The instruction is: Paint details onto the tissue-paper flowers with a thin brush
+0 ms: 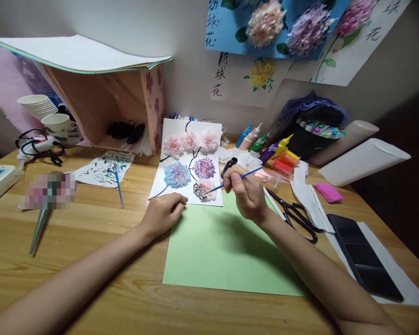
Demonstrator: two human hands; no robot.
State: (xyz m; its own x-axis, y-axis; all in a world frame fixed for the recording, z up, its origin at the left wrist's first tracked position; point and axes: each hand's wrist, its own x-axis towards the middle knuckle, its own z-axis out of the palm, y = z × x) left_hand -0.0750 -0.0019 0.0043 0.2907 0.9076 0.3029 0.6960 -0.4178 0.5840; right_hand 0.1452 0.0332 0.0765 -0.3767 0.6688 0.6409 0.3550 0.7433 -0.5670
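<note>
A white sheet carries several raised paper flowers and black painted stems. My right hand grips a blue paintbrush, its tip touching the lower right flower, which is pale pink with black on its left part. My left hand rests at the sheet's lower left corner with its fingers curled; whether anything is under them cannot be seen. Beneath the sheet's lower edge lies green paper. A small black bottle stands just behind my right hand.
Black scissors, a black tray and a pink packet lie right. Paint bottles stand behind. Left are a pink box, paint-marked paper, another brush, a glue gun and a blurred-out item.
</note>
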